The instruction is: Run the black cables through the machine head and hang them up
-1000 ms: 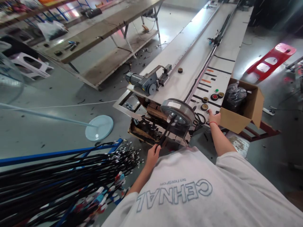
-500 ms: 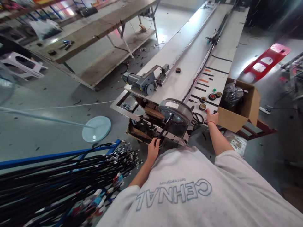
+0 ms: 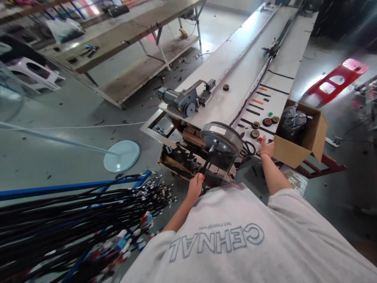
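Note:
My left hand [image 3: 195, 186] is closed round the end of a long black strand [image 3: 207, 163], too blurred to tell whether cable or sleeve. It runs up to the grey round reel [image 3: 221, 138] at the table's near end. On the table's right edge rests my right hand [image 3: 266, 148], a finger stretched forward beside the red button [image 3: 259, 139]; whether it touches the button I cannot tell. Black-handled scissors [image 3: 249, 148] lie just left of that hand. Beyond it are rolls of tape [image 3: 255, 134] and a green button [image 3: 270, 114].
A grey motor unit [image 3: 178, 100] is mounted on the long white table [image 3: 232, 74]. An open cardboard box [image 3: 297, 151] stands on the right. Bundles of black cables [image 3: 88, 208] hang at lower left, near a pale blue round base [image 3: 121, 156]. A red stool [image 3: 335, 82] stands farther right.
My left hand has moved slightly right and towards me, still holding the black strand. My right hand has stayed by the red button, which now shows more fully. The view has shifted slightly.

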`<move>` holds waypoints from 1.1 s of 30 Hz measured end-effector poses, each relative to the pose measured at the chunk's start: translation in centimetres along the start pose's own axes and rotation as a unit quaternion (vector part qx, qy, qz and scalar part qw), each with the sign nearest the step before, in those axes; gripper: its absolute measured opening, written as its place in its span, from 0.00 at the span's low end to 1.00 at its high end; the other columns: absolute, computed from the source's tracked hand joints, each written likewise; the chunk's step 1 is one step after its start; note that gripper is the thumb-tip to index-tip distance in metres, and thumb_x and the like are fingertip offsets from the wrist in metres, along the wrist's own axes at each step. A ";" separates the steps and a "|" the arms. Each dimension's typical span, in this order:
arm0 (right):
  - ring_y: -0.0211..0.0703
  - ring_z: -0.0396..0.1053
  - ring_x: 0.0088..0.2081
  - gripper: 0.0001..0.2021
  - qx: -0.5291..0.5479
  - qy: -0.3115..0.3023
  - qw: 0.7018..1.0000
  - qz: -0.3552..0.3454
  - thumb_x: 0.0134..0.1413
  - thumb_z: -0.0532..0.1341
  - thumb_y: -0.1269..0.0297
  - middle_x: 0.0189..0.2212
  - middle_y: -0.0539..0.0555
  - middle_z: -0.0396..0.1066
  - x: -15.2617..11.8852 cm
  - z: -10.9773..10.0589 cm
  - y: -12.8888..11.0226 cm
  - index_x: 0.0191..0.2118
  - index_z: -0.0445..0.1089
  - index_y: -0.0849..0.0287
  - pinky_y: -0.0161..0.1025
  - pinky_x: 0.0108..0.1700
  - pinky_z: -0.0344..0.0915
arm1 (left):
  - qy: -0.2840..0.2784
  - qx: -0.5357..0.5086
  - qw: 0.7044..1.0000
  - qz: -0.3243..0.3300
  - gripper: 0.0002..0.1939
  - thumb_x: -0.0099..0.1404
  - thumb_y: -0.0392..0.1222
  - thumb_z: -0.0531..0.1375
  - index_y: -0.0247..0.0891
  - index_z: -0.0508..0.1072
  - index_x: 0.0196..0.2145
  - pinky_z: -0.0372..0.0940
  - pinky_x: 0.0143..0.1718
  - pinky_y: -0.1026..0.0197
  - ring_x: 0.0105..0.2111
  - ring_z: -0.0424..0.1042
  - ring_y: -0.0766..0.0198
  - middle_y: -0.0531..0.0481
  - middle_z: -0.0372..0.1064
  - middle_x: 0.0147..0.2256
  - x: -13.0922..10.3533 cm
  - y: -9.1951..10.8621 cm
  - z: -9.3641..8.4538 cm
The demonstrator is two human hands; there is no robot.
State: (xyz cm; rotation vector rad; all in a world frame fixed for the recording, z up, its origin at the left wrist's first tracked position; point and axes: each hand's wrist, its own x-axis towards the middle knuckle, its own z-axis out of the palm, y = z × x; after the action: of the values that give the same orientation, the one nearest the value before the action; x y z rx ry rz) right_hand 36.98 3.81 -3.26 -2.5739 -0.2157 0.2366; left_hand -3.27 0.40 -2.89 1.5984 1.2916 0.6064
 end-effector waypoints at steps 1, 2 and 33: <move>0.62 0.65 0.51 0.33 -0.001 0.000 1.000 0.000 0.53 0.53 0.38 0.50 0.70 0.65 0.0 0.0 0.0 0.51 0.61 0.65 0.55 0.52 0.60 | 0.000 -0.001 1.000 0.000 0.23 0.68 0.56 0.42 0.37 0.64 0.27 0.53 0.25 0.65 0.21 0.58 0.68 0.55 0.57 0.20 0.0 0.0 0.0; 0.62 0.65 0.51 0.33 -0.002 0.000 1.000 -0.002 0.52 0.54 0.38 0.50 0.70 0.65 0.0 0.0 0.0 0.51 0.61 0.65 0.54 0.52 0.60 | -0.002 0.000 1.000 0.003 0.23 0.68 0.55 0.42 0.37 0.64 0.27 0.53 0.25 0.65 0.21 0.58 0.68 0.55 0.57 0.20 0.0 0.0 0.0; 0.61 0.66 0.50 0.33 -0.024 0.012 1.000 0.003 0.52 0.55 0.39 0.50 0.69 0.64 -0.1 0.2 -0.1 0.52 0.61 0.65 0.53 0.51 0.61 | -0.035 0.005 0.999 -0.004 0.18 0.64 0.53 0.52 0.35 0.69 0.30 0.58 0.30 0.65 0.26 0.65 0.65 0.52 0.65 0.23 2.7 1.3 2.0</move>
State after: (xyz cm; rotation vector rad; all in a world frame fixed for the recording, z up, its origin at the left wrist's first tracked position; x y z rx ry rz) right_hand 36.81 4.02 -3.37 -2.6249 -0.2059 0.2046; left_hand -0.14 2.22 -3.10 1.6077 1.2508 0.5351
